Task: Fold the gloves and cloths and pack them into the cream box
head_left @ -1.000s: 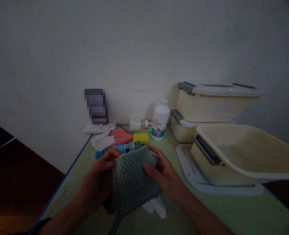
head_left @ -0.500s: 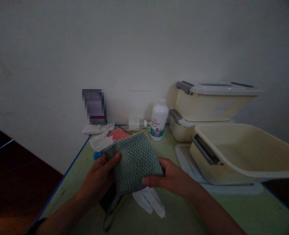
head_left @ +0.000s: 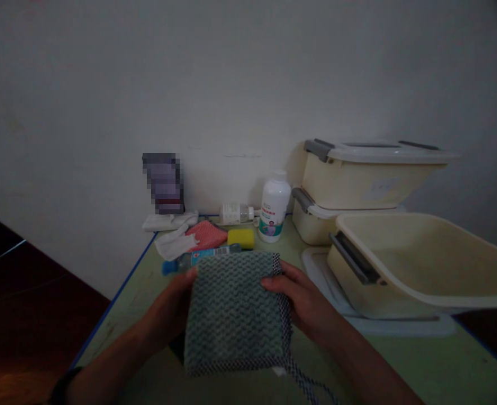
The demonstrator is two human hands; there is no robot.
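A folded green dishcloth (head_left: 235, 312) with a bumpy weave and black-and-white checked edging is held up in front of me by both hands. My left hand (head_left: 170, 309) grips its left edge, fingers hidden behind the cloth. On the right side, my right hand (head_left: 301, 295) pinches the checked edge with the thumb on the front. A checked strap (head_left: 305, 382) hangs from the lower right corner. Just behind the cloth lie a bottle with a blue cap (head_left: 170, 267) and a yellow sponge (head_left: 240, 239). Something dark beneath the cloth is mostly covered.
Farther back are a red cloth (head_left: 206, 233), a white glove (head_left: 175, 246), a clear bottle on its side (head_left: 231, 214) and a standing white bottle (head_left: 274, 208). To the right, an open cream bin (head_left: 358, 298) sits before two stacked lidded boxes (head_left: 358, 185). A pixelated object (head_left: 166, 183) stands back left.
The dishcloth has been turned and lowered, so its checked side and strap now lie at the right. The blue-capped bottle and yellow sponge are uncovered, while the near white glove is almost hidden.
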